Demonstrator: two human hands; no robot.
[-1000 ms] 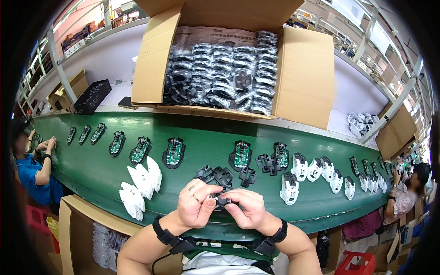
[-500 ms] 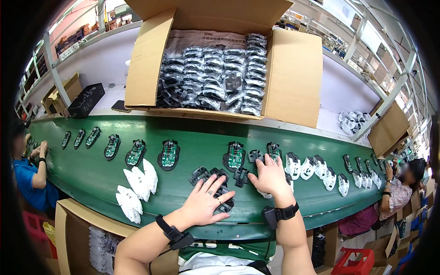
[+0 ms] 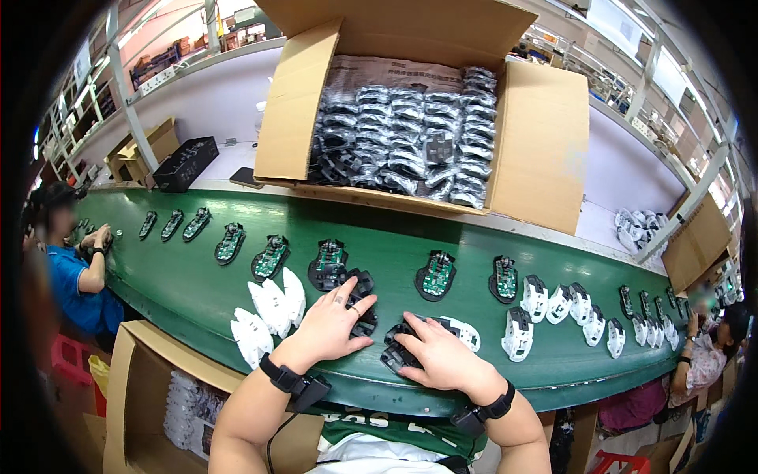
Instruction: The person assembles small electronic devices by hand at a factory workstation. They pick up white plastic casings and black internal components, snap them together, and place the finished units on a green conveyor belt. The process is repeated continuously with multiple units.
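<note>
My left hand (image 3: 335, 322) lies palm down with fingers apart over a few black plastic mouse parts (image 3: 364, 283), close to a black mouse base with a green circuit board (image 3: 328, 259). Under the spread fingers of my right hand (image 3: 438, 353) is another cluster of black plastic parts (image 3: 395, 354) near the belt's front edge; the hand partly covers it. A white mouse shell (image 3: 464, 332) pokes out just beyond that hand. To the left of my left hand lie several white winged shell pieces (image 3: 272, 304). Another base with a board (image 3: 436, 276) sits beyond both hands.
More board-bearing bases (image 3: 271, 257) and white shells (image 3: 518, 334) line the green belt (image 3: 189, 272). Behind it stands an open carton (image 3: 545, 142) of wrapped black parts. A carton (image 3: 126, 395) stands below the near edge. People (image 3: 75, 272) work at both ends.
My right hand has come back toward the near edge, over black parts. My left hand has shifted away from me; the dark parts now lie in two groups. The view has swung left.
</note>
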